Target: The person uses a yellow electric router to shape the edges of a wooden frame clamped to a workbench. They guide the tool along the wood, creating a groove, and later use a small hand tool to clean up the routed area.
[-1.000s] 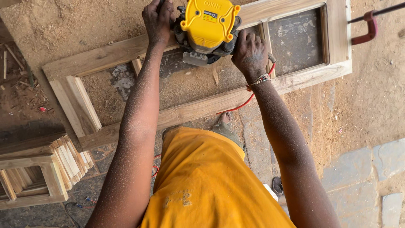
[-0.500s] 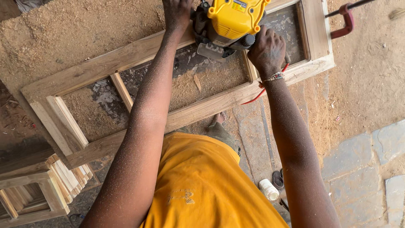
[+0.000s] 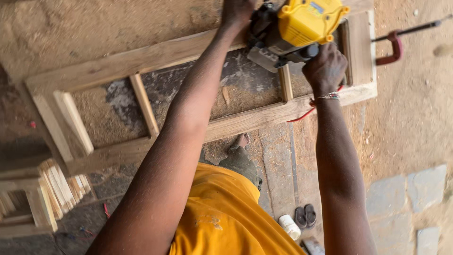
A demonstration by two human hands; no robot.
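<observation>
A yellow and black power router (image 3: 295,30) sits on a long wooden frame (image 3: 141,59) that lies on a sawdust-covered bench. My left hand (image 3: 237,10) grips the tool's far handle at the top of the view. My right hand (image 3: 325,66), with a bracelet on the wrist, grips the near handle. The tool stands over a short cross rail (image 3: 285,82) near the frame's right end. A red cord (image 3: 302,114) runs under the frame's near rail.
A red clamp (image 3: 390,45) holds the frame's right end. Stacked wooden pieces (image 3: 45,191) lie at lower left. On the stone floor below are dark sandals (image 3: 305,216) and a white container (image 3: 289,226). Sawdust covers the bench.
The view has shifted, so the frame and tool sit further right and higher. Both hands keep their grip on the router, which stays near the frame's right end.
</observation>
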